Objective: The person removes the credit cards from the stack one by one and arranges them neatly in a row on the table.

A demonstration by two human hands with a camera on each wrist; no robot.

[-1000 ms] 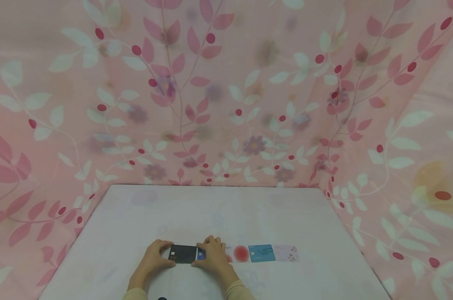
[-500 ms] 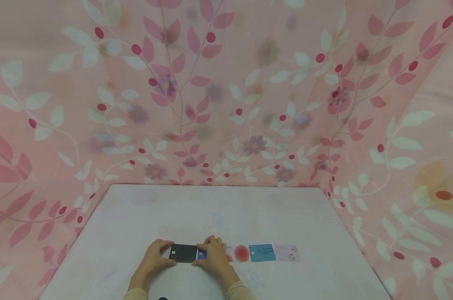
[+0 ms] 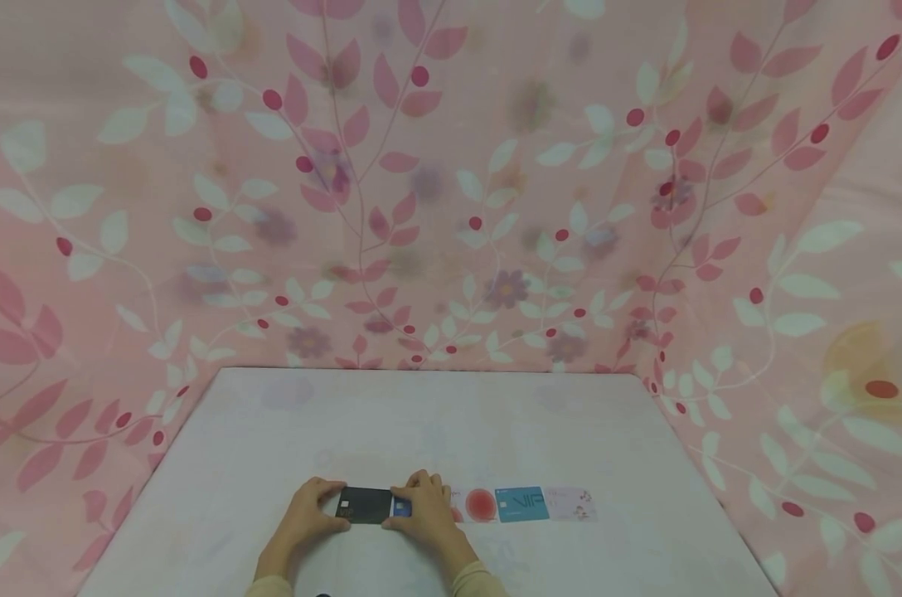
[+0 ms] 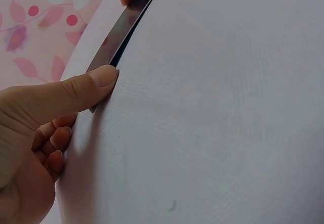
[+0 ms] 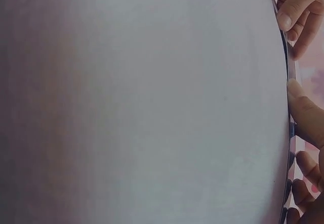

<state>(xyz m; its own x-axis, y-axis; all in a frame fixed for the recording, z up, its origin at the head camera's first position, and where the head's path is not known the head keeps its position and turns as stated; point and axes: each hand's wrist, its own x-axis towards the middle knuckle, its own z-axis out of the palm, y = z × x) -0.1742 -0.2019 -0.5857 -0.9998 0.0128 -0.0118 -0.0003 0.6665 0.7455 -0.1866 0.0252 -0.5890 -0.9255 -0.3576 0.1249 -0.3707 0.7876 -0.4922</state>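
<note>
A black card point(image 3: 365, 506) with a small pale chip lies on the white table, at the left end of a row of cards. Thumb and index finger of the left hand point(image 3: 307, 508) grip its left corners. At its right corners it is held the same way by the right hand point(image 3: 429, 507), which partly hides a blue card point(image 3: 402, 507) beneath it. The left wrist view shows the black card point(image 4: 114, 39) edge-on, with the left thumb point(image 4: 104, 76) on its near edge. The right hand point(image 5: 310, 115) is cut off at the right of its wrist view.
Rightward along the row come a white card with a red circle point(image 3: 481, 504), a teal VIP card point(image 3: 521, 504) and a pale flowered card point(image 3: 566, 503). A small dark object point(image 3: 323, 594) shows at the bottom edge. Flowered pink cloth point(image 3: 451, 207) surrounds the table point(image 3: 421, 414).
</note>
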